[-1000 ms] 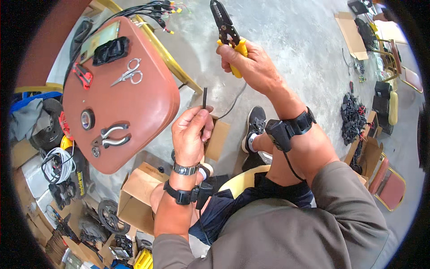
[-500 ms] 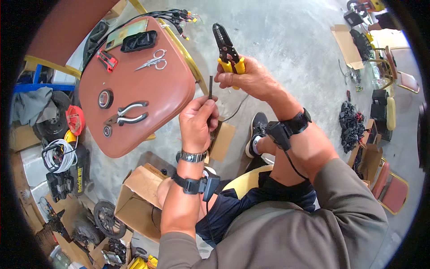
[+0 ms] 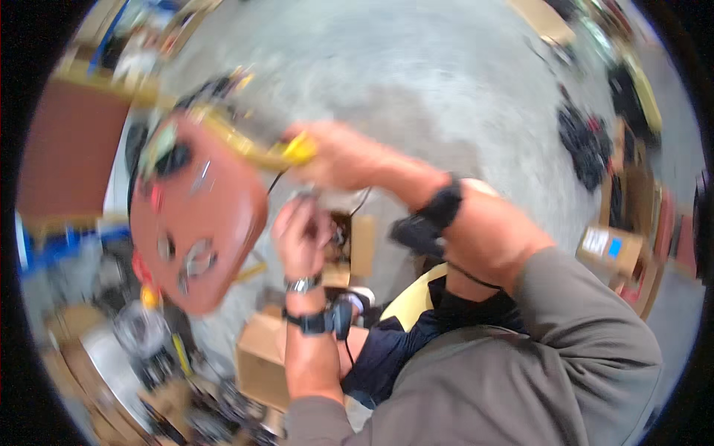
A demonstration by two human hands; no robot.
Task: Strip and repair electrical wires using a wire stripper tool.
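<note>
The picture is smeared by motion. My right hand (image 3: 335, 157) grips the yellow-handled wire strippers (image 3: 300, 149), their head blurred against the chair's edge. Just below it, my left hand (image 3: 301, 230) has its fingers curled round a thin dark cable (image 3: 363, 201), part of which trails out on the hand's right. A short dark strand (image 3: 276, 182) shows between the right hand and the seat; whether it is the same cable is unclear. On the brown chair seat (image 3: 230, 230) lie grey-handled pliers (image 3: 198, 260), a roll of black tape (image 3: 165, 245) and blurred scissors (image 3: 202, 177).
A black pouch (image 3: 175, 160) and a red cutter (image 3: 157, 198) also lie on the seat. Cardboard boxes (image 3: 260, 357) stand by my legs. A bundle of black wires (image 3: 584, 145) rests on the floor at the right, near more boxes (image 3: 610, 249).
My view has swung, shifting the chair left and down. The right hand with the wire strippers has moved left, toward the chair edge; the left hand has shifted left and down.
</note>
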